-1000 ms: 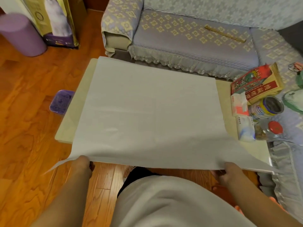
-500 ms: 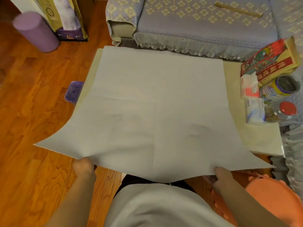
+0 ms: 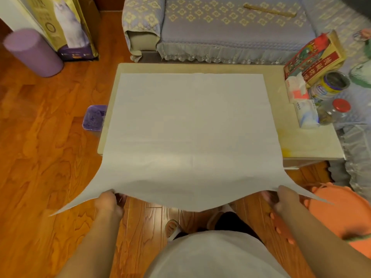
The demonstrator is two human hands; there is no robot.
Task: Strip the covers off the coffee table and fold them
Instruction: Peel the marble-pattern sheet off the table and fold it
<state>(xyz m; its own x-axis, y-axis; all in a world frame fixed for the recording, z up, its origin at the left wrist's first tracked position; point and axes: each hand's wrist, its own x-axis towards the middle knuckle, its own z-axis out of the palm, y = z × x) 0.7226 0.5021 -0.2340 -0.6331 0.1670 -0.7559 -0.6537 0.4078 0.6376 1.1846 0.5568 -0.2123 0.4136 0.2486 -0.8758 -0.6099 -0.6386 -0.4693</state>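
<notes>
Cover (image 3: 190, 125) lies flat over most of the surface (image 3: 307, 141), its near edge lifted off and sagging between the two hands. The left hand (image 3: 109, 203) and right hand (image 3: 285, 199) each pinch that edge a little inside the corners, which flare out past them. It looks thin, light and limp, likely to slide easily; holding nearer the corners would probably keep the edge straighter for folding
</notes>
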